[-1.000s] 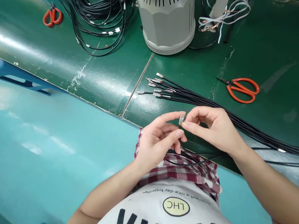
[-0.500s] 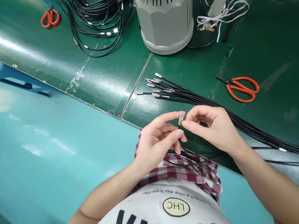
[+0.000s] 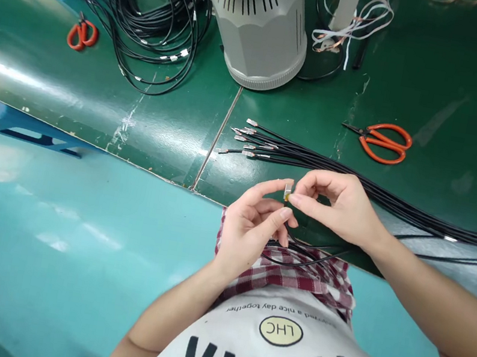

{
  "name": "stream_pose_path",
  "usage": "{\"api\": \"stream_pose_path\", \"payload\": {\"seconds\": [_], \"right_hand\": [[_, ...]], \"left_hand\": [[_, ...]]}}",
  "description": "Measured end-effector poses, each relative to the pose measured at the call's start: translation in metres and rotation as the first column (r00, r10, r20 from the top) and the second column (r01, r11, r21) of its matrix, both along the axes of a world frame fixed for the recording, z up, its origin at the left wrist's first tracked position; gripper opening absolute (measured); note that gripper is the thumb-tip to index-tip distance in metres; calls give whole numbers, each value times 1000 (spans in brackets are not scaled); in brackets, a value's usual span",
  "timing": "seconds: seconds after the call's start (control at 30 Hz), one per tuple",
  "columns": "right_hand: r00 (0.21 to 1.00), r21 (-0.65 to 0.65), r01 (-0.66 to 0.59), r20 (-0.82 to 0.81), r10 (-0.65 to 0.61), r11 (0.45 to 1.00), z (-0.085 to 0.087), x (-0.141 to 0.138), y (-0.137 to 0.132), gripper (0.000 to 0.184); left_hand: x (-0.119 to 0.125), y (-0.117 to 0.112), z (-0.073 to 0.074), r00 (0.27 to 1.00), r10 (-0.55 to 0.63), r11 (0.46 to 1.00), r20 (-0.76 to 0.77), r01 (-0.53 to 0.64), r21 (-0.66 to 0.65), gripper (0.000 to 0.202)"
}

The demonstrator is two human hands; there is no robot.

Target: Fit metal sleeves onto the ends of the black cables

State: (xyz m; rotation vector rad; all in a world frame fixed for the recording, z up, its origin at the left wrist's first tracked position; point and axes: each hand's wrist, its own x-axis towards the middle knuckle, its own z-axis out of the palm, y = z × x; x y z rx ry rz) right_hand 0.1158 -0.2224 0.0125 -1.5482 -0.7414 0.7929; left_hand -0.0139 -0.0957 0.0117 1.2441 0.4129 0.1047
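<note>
My left hand and my right hand meet just above the near edge of the green bench. Between their fingertips sits a small metal connector on the end of a thin black wire. The right hand pinches it with thumb and forefinger; the left forefinger and thumb close on it from the other side. The wire loops down over my checked shirt. A bundle of black wires with metal terminals lies on the bench just beyond the hands.
Orange scissors lie at the right of the bench, and a second orange pair at the far left. A grey vented machine housing stands at the back, with a coil of black cables beside it and white strips behind.
</note>
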Motion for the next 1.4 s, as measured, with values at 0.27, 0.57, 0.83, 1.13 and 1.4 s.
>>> {"api": "stream_pose_path", "payload": {"seconds": [0.27,0.57,0.83,1.13,1.4], "right_hand": [[999,40,-6,48,4,999,3,-1,0,15],[997,23,-3,72,1,1000,1,0,1,15],[997,20,-3,79,1,1000,1,0,0,18],[996,9,-1,87,0,1000,0,1,0,18],[995,23,4,96,-6,1000,-3,1,1,18]], "left_hand": [[1,0,1,1000,6,1000,5,-6,-10,42],[0,0,0,1000,-3,1000,-7,3,-11,42],[0,0,0,1000,2,1000,-6,-2,-5,42],[-1,0,-1,1000,-4,1000,26,4,-24,41],[0,0,-2,1000,-2,999,22,3,-38,41]]}}
